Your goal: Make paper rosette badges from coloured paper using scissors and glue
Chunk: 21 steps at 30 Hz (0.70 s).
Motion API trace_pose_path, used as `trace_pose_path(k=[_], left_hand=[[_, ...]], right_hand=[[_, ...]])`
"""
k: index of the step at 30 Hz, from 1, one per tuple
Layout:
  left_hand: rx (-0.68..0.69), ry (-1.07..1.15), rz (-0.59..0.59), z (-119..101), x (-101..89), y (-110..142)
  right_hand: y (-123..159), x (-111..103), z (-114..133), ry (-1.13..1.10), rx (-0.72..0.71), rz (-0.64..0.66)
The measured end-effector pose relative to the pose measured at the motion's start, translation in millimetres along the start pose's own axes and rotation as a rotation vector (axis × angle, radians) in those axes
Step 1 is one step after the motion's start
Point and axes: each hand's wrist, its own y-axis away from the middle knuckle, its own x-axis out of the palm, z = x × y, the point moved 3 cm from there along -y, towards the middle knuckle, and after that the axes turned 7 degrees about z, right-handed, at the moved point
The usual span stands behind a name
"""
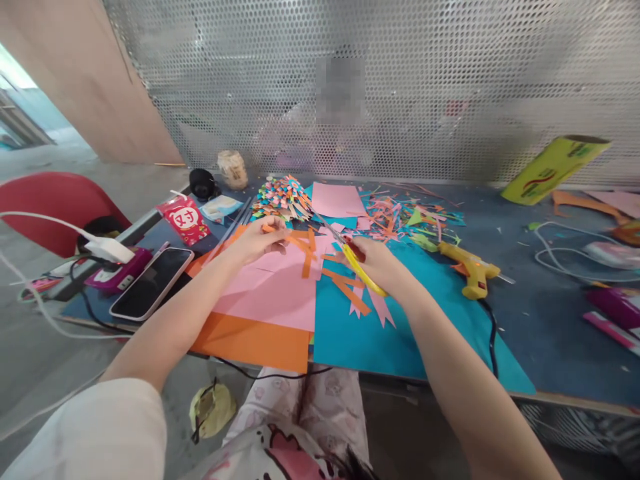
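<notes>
Yellow-handled scissors are in my right hand, with the blades pointing up and to the left. My left hand pinches an orange paper strip between thumb and fingers, over a pink sheet. More orange strips and pink strips with notched ends lie below the scissors on a large teal sheet. An orange sheet shows under the pink one. Beyond my hands is a heap of small cut paper pieces in many colours.
A yellow glue gun with a black cord lies at right; paper scraps spread behind. On the left are a phone, a purple power socket and a red packet. A yellow tube leans against the perforated metal panel.
</notes>
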Motion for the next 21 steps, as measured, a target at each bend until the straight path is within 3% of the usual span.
trace_pose_path(k=[7,12,16,21], left_hand=[[0.17,0.253,-0.175,-6.6,4.1,2.3],[0.23,0.311,-0.339,-3.8,4.8,4.5],[0.191,0.337,-0.315,3.7,8.4,4.8],[0.138,0.35,-0.222,13.6,19.8,6.0]], right_hand=[[4.4,3.8,5.2,-0.209,-0.052,0.107],[10.1,12.8,14.5,-0.089,-0.083,0.207],[9.8,19.1,16.1,0.024,-0.056,0.192],[7.0,23.0,11.3,-0.004,-0.02,0.176]])
